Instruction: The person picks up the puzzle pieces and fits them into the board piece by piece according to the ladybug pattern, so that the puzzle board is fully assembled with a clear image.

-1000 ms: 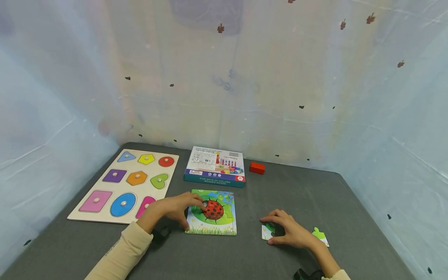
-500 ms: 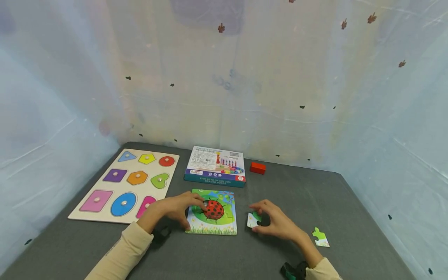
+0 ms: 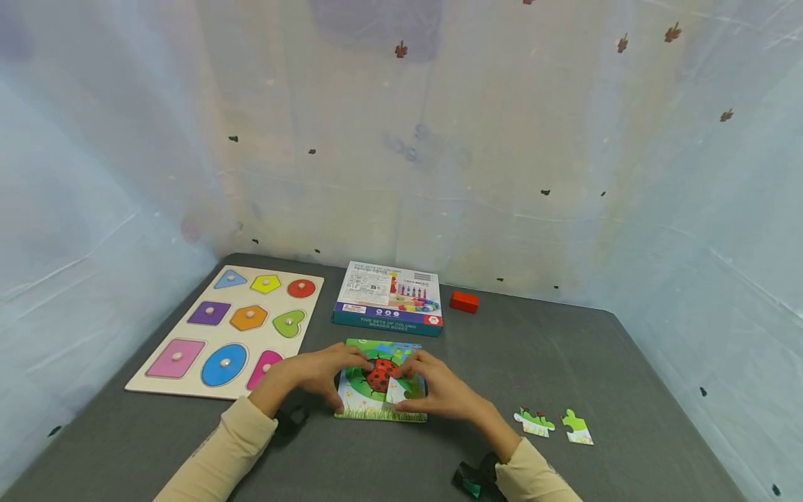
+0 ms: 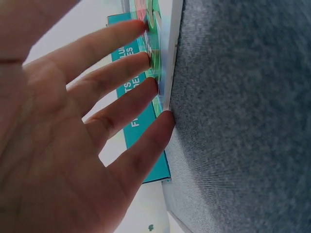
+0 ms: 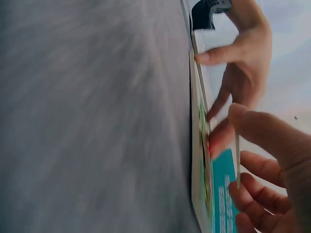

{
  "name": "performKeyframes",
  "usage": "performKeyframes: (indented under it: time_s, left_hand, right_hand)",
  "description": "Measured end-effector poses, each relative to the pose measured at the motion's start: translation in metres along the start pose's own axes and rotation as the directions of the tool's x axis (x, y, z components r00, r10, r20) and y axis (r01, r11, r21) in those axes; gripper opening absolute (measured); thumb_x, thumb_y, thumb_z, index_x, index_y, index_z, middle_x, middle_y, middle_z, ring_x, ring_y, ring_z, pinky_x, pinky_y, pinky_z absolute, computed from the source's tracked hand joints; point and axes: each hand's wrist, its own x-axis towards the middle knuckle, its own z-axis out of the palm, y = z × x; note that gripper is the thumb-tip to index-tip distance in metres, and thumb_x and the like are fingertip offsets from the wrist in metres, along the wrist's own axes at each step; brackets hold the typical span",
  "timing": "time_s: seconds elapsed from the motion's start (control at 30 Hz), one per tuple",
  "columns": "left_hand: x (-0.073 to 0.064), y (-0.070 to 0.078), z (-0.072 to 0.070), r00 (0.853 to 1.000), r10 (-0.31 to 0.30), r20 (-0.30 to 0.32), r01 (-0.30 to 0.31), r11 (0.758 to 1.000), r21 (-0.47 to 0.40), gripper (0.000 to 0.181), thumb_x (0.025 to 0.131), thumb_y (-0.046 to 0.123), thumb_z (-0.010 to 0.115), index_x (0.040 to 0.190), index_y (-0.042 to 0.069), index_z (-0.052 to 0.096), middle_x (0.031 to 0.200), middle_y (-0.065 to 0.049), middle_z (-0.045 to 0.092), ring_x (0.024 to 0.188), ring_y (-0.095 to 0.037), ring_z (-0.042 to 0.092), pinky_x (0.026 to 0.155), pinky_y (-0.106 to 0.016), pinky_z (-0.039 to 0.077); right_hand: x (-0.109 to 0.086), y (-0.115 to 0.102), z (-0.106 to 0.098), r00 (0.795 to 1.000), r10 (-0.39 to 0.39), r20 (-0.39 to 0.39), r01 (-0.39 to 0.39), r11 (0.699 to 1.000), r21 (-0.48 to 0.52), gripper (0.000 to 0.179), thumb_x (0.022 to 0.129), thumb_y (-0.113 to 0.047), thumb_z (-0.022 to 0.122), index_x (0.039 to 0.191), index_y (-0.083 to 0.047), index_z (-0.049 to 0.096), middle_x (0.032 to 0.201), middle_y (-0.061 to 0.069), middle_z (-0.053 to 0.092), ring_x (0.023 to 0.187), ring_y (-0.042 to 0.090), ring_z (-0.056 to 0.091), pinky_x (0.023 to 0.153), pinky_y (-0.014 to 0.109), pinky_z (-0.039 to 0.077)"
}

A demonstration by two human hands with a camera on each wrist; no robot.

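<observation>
A square ladybug jigsaw puzzle (image 3: 362, 403) lies flat in the middle of the table in the head view. My left hand (image 3: 318, 373) rests on its left side, thumb at the near left corner. In the left wrist view, that hand's fingers are extended, with their tips along the puzzle's edge (image 4: 168, 53). Over the puzzle's right part, my right hand (image 3: 447, 392) pinches a puzzle piece (image 3: 394, 392) with white and green on it. The right wrist view shows this piece (image 5: 238, 158) edge-on between thumb and fingers, apart from the board. My right fingers hide part of the picture.
Two loose puzzle pieces lie to the right, one wavy-edged (image 3: 534, 422) and one green-and-white corner (image 3: 577, 427). Behind the puzzle are a bead-set box (image 3: 387, 298) and a red block (image 3: 464, 301). A knobbed shape board (image 3: 216, 332) occupies the left.
My right hand has carried its puzzle piece leftward from the table to above the puzzle. A loose piece it had covered now shows. My left hand has stayed in place.
</observation>
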Motion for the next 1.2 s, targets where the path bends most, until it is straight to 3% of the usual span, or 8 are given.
performKeyframes:
  time_s: [0.33, 0.6, 1.0, 1.2]
  left_hand:
    - [0.002, -0.002, 0.001, 1.0, 0.015, -0.007, -0.015, 1.0, 0.019, 0.067, 0.067, 0.03, 0.084, 0.126, 0.014, 0.057, 0.13, -0.002, 0.046, 0.118, -0.021, 0.037, 0.099, -0.046, 0.037]
    - [0.002, -0.003, 0.002, 1.0, 0.029, -0.009, -0.029, 0.999, -0.029, 0.055, 0.074, 0.039, 0.077, 0.121, 0.014, 0.061, 0.125, 0.003, 0.048, 0.114, -0.018, 0.037, 0.097, -0.043, 0.038]
    - [0.004, -0.006, 0.003, 0.991, 0.108, -0.076, -0.105, 0.994, 0.04, 0.046, 0.077, 0.034, 0.076, 0.113, 0.015, 0.055, 0.112, 0.001, 0.052, 0.1, -0.015, 0.039, 0.092, -0.037, 0.039]
    - [0.006, -0.007, 0.005, 0.989, 0.107, -0.107, -0.099, 0.992, 0.074, 0.046, 0.075, 0.033, 0.078, 0.11, 0.017, 0.055, 0.108, 0.002, 0.051, 0.095, -0.012, 0.038, 0.089, -0.036, 0.04]
  right_hand:
    - [0.032, -0.01, 0.025, 0.995, -0.082, 0.049, 0.083, 0.996, -0.013, 0.04, 0.08, -0.034, 0.074, 0.112, -0.013, 0.06, 0.11, 0.002, 0.051, 0.087, 0.013, 0.049, 0.074, 0.02, 0.044]
    - [0.041, -0.011, 0.039, 0.992, -0.119, 0.029, 0.121, 0.989, -0.087, 0.041, 0.079, -0.038, 0.073, 0.11, -0.013, 0.062, 0.11, 0.001, 0.052, 0.089, 0.01, 0.048, 0.077, 0.016, 0.041]
    - [0.043, -0.009, 0.045, 0.99, -0.139, -0.02, 0.136, 0.984, -0.116, 0.04, 0.078, -0.037, 0.074, 0.109, -0.014, 0.066, 0.112, 0.001, 0.055, 0.104, 0.011, 0.048, 0.09, 0.026, 0.039]
    - [0.043, -0.01, 0.047, 0.991, -0.132, -0.036, 0.127, 0.984, -0.126, 0.042, 0.078, -0.036, 0.074, 0.112, -0.014, 0.065, 0.116, 0.001, 0.055, 0.107, 0.012, 0.048, 0.094, 0.029, 0.038]
